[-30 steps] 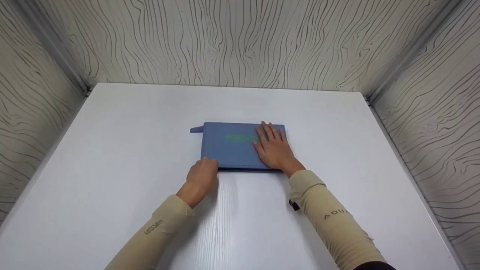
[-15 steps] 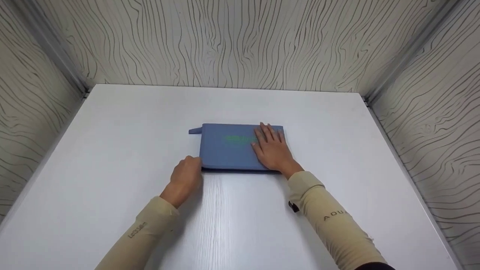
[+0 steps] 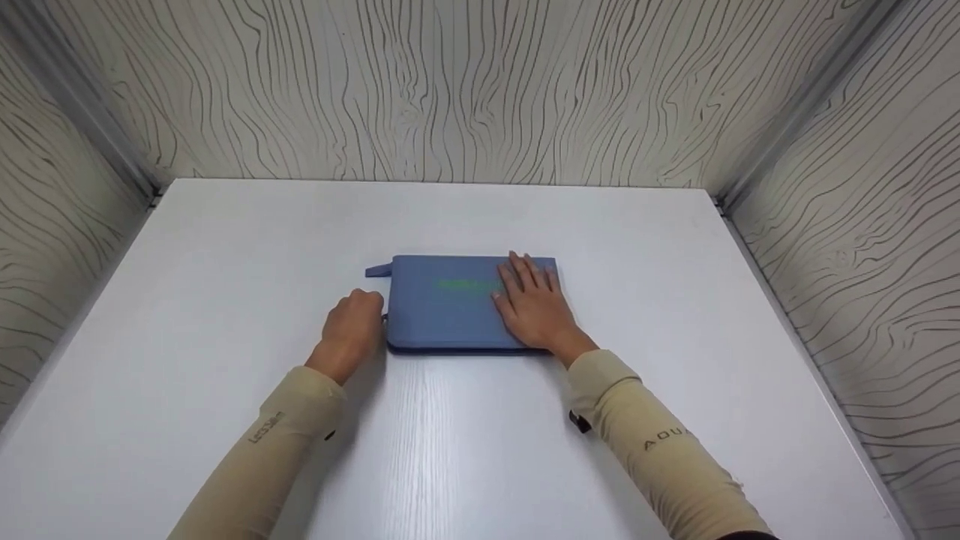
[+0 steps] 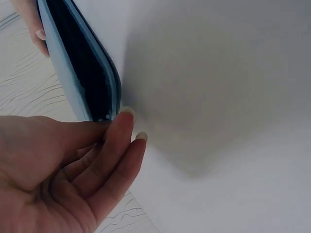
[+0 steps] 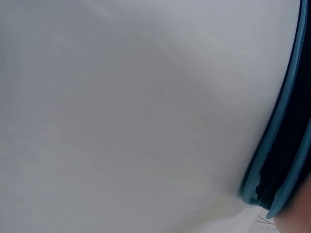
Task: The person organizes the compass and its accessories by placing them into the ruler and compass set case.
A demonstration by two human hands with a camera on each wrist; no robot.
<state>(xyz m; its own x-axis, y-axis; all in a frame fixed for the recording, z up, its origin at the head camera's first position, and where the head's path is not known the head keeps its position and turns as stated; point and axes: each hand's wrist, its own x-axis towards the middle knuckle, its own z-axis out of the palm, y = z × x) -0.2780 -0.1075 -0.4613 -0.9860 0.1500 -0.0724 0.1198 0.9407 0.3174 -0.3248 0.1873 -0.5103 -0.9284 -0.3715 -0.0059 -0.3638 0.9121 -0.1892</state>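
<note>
A flat blue zip case (image 3: 442,319) with green lettering lies on the white table. A short blue strap (image 3: 379,271) sticks out from its far left corner. My left hand (image 3: 352,322) is at the case's left side, thumb and fingers pinched together at the zipped edge; a small dark bit, likely the zip pull, shows beside it. In the left wrist view the near edge of the zip case (image 4: 63,73) gapes, dark inside, up to the pinching fingertips (image 4: 127,111). My right hand (image 3: 536,311) rests flat on the right part of the cover, fingers spread.
The white table (image 3: 637,262) extends around the case on all sides. Wood-patterned panels (image 3: 420,90) stand behind it and at both sides, with grey metal posts in the corners.
My left hand has moved left from the case's near edge, around its near left corner and up along the left side. The right hand keeps pressing on the cover.
</note>
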